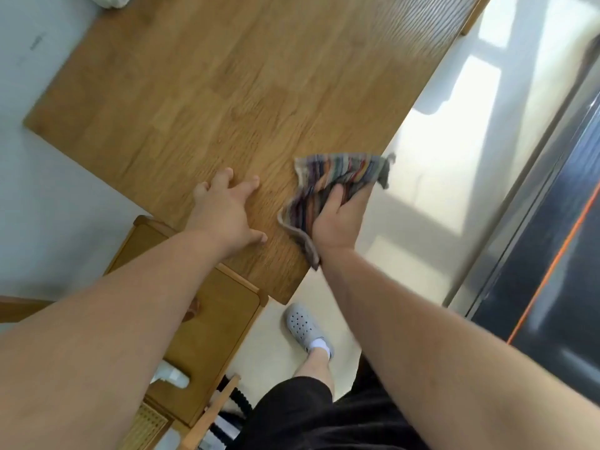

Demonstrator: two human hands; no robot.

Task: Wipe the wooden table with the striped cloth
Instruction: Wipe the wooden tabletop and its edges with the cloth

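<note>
Right hand (pixel 337 222) grips a crumpled, multicoloured striped cloth (pixel 337 177) at the near right edge of the oak-grained wooden table (pixel 211 86).

Its fingers are closed around the bunched fabric, whose soft folds run along the table edge, one corner over the pale floor (pixel 431 177). The left hand (pixel 224 212) rests flat, fingers spread, holding nothing; bare plank surface stretches beyond.

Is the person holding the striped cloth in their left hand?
No, the striped cloth is gripped by the right hand, while the left hand rests with spread fingers on the wooden table.
</note>
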